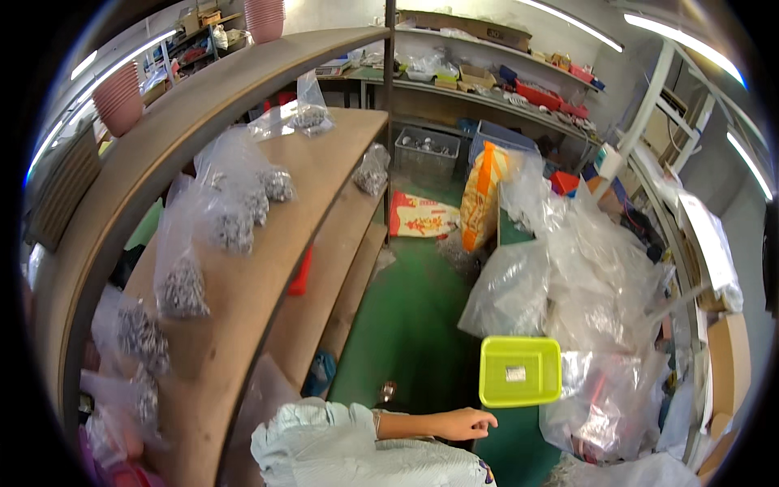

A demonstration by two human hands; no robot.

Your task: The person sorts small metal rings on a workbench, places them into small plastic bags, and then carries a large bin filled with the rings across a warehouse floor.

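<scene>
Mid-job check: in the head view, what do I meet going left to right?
Left stack of pink tubs → second stack of pink tubs → clear bag of grey pieces at the shelf's far end → left hand → yellow-green tray → brown cardboard by the right-hand rack.

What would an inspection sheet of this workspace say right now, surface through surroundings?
Surface: brown shelf at left, bearing bags of grey parts; green surface at lower right, partly covered.
Things: green tub, upright, its inside facing the camera, a small label on its bottom.
Clutter: clear bags heaped at right; orange sack beside them; red-and-yellow sack beyond the aisle.
Hands: left hand near the tub, fingers curled, grip unclear; right hand not in view.
Cables: nothing seen for certain.
Surroundings: pink pots stacked on the upper shelf; grey crate at the back; ceiling lights on.
</scene>
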